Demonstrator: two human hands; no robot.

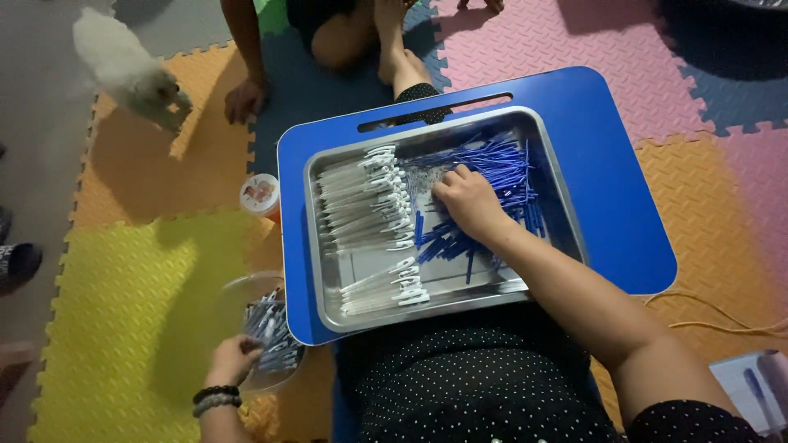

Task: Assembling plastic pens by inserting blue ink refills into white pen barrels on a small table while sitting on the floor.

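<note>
Dotted black fabric [460, 385] on the wearer's lap, nearest the lens, fills the lower centre and carries the near edge of a blue lap tray [624, 164].

Steel pan [566, 205]: rectangular, raised rim, set slightly askew on the blue tray; a blue margin shows on the far and right sides, narrower on the left and near sides.

Contents, left half: white pen barrels [361, 205] stacked in a neat row along the left wall, with a smaller bundle [386, 287] near the front rim. A bare strip of steel floor lies between the two lots.

Contents, right half: blue pen refills [505, 164], a loose heap reaching almost to the right wall and far rim.

Right hand [469, 201]: palm down on the blue heap, fingers curled and pinching among the refills; whether any are actually gripped cannot be told.

Left hand [232, 359]: beaded bracelets at the wrist, reaching off the tray's left side into a clear plastic bowl [238, 287] of assembled pens [267, 328], fingers closed around some of them.

Surroundings: foam puzzle mats [139, 312] in yellow, orange, pink and blue, open floor to the left. A small round lidded tub [260, 195] stands just beside the tray's left edge. Another person's hand [244, 98] rests on the mat beyond; a white dog [127, 66] stands far left. Yellow cord [722, 320] trails at right.
</note>
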